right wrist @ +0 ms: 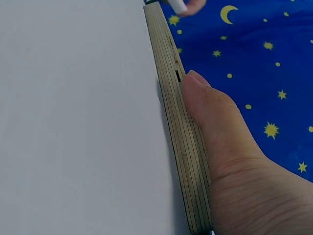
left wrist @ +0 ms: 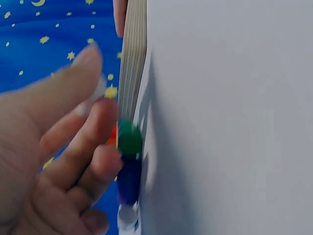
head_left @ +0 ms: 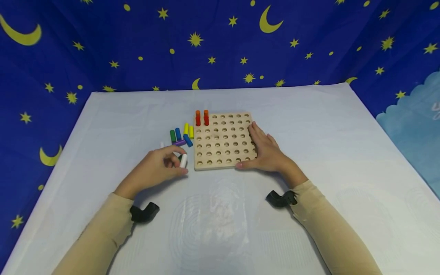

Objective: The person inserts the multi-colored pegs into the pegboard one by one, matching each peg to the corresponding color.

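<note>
Standing in pegboard [head_left: 221,140]: orange and red pegs [head_left: 206,120] (left fingers [head_left: 172,149] pinching white peg [head_left: 183,161], right fingers [head_left: 258,132] straight)

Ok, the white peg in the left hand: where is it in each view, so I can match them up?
Head: the white peg is left of centre, pinched in the left hand, just left of the board's near left corner.
Left wrist: left of centre, blurred and partly hidden by that hand.
Right wrist: top edge, slightly right of centre, partly cut off.
Shared landmark: the wooden board, visible in all three.
</note>
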A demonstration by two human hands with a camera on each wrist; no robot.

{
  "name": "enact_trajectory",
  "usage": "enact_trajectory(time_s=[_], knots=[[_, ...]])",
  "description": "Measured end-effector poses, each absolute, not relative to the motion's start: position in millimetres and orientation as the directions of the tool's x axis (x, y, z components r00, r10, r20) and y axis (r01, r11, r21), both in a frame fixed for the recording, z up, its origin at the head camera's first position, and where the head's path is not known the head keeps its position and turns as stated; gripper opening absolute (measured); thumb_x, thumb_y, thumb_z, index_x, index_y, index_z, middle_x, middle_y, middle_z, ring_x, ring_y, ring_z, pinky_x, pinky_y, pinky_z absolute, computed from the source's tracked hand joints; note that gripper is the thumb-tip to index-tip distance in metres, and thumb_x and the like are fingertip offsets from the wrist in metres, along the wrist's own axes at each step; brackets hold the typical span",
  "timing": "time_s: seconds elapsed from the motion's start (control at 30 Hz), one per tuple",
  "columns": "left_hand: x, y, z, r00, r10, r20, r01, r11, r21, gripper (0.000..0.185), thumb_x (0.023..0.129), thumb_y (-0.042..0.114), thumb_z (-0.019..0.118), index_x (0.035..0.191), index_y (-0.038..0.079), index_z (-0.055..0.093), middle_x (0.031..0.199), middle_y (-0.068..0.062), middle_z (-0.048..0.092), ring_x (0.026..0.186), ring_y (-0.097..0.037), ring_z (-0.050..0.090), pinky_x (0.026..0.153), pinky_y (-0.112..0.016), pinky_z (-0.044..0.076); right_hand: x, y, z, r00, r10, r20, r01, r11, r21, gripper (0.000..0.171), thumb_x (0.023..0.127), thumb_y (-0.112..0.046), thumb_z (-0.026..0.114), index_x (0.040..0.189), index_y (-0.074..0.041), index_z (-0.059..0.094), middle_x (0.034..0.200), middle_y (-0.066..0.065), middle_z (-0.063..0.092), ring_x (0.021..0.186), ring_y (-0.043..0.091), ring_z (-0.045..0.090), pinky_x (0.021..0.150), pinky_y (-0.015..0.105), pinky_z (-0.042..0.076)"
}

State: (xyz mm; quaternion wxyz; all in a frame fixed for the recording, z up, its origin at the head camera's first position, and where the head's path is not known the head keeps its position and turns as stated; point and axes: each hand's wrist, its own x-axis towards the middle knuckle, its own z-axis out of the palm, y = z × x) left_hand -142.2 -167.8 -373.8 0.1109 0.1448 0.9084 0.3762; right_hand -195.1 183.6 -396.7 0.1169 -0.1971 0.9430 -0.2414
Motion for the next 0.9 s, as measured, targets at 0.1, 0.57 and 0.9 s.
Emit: enact_trajectory(time_s=[0.1,0.57,0.9], knots=[[-148,-160,-375,-0.957,0.283,-0.06,0.144,0.646,0.749,0.049,0.082,0.029,0.083,0.124,0.018,0.062,0.088,0.001,0.069,0.073,-0.018,0.055,0.064,-0.027,0.045,-195,184,-397,-0.896,-0.426,-0.127,-0.313,0.807,-0.501,0.137,0.067,-0.07,0.078,0.159,-0.017,-0.009,0.167,0.002,-0.014,0.156,0.023,-0.006,0.123,0.052,-0.003],[-184,-120,-370,-0.993,0.114,-0.026,0.047,0.595,0.803,0.049,0.08,0.028,0.084,0.122,0.017,0.062,0.095,-0.004,0.07,0.08,-0.021,0.057,0.068,-0.033,0.045,-196,186,-397,-0.895,-0.427,-0.128,-0.312,0.804,-0.507,0.136,0.068,-0.07,0.077,0.159,-0.017,-0.01,0.167,0.001,-0.015,0.156,0.024,-0.006,0.123,0.054,-0.004],[-208,-100,-375,-0.995,0.077,0.063,0.098,0.62,0.779,0.042,0.079,0.028,0.085,0.111,0.015,0.062,0.095,-0.004,0.072,0.086,-0.022,0.063,0.099,-0.044,0.04,-195,184,-395,-0.896,-0.424,-0.136,-0.302,0.803,-0.514,0.135,0.068,-0.07,0.077,0.159,-0.018,-0.009,0.167,0.0,-0.015,0.156,0.022,-0.006,0.123,0.052,-0.005]])
